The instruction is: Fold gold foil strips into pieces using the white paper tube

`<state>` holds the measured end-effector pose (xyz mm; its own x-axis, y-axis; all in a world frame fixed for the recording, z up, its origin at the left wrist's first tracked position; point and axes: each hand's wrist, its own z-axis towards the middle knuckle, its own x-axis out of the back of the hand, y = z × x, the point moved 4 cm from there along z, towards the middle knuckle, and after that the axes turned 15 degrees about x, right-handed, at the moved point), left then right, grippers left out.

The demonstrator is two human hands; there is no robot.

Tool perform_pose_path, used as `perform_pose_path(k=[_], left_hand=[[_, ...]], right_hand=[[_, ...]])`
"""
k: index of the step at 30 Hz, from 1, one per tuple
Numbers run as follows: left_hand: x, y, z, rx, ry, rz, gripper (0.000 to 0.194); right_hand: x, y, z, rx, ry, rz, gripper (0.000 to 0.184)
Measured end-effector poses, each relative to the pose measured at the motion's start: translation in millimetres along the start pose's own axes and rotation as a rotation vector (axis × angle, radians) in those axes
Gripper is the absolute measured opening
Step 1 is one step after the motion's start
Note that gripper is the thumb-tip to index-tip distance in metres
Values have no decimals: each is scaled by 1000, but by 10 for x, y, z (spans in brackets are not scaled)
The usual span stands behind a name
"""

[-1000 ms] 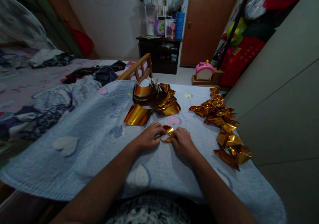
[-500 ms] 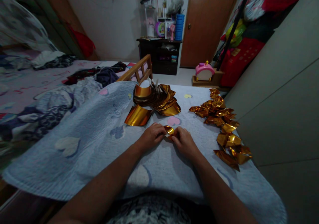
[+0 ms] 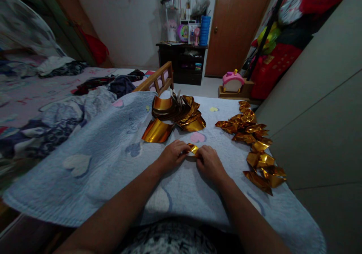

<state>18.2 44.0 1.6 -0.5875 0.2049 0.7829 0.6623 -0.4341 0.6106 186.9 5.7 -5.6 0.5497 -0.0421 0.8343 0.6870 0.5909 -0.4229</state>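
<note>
Gold foil piece [image 3: 193,149], gripped by left hand [image 3: 174,153] and right hand [image 3: 209,159], stacked foil sheets [image 3: 190,119] just beyond, folded foil pieces [image 3: 260,159] off right, blue blanket [image 3: 110,171] underneath

The left hand [image 3: 174,154] and the right hand [image 3: 210,161] are holding a small gold foil piece [image 3: 194,149] between them over a pale blue blanket [image 3: 113,182], while a stack of gold sheets [image 3: 179,113] is lying beyond and folded gold pieces [image 3: 259,145] are trailing along the right.
</note>
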Motion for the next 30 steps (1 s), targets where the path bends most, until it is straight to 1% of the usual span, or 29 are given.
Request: perform_pose_path(k=[2, 4, 10, 16, 18, 23, 24, 26, 28, 30], left_hand=[[7, -20, 7, 40, 32, 3, 19], [5, -40, 15, 54, 54, 15, 18], [-43, -60, 26, -1, 54, 85, 12], [-43, -40, 8, -19, 62, 122, 9], [-32, -29, -1, -29, 90, 118, 8], [12, -1, -28, -65, 218, 74, 3], [13, 2, -30, -74, 221, 65, 3], [3, 4, -27, -92, 192, 50, 5], [-9, 5, -21, -108, 153, 39, 7], [-12, 7, -18, -127, 144, 43, 7]], right_hand=[[1, 16, 2, 12, 6, 0, 20], [16, 29, 8, 18, 12, -1, 20], [71, 35, 9, 4, 20, -3, 20], [49, 78, -16, -46, 46, -26, 25], [41, 92, -21, -50, 44, -39, 25], [49, 100, -31, -4, 61, -9, 28], [53, 101, -34, 1, 65, -7, 29], [58, 106, -37, 2, 71, -11, 29], [64, 118, -37, -13, 78, -22, 28], [71, 134, -37, -39, 84, -37, 27]])
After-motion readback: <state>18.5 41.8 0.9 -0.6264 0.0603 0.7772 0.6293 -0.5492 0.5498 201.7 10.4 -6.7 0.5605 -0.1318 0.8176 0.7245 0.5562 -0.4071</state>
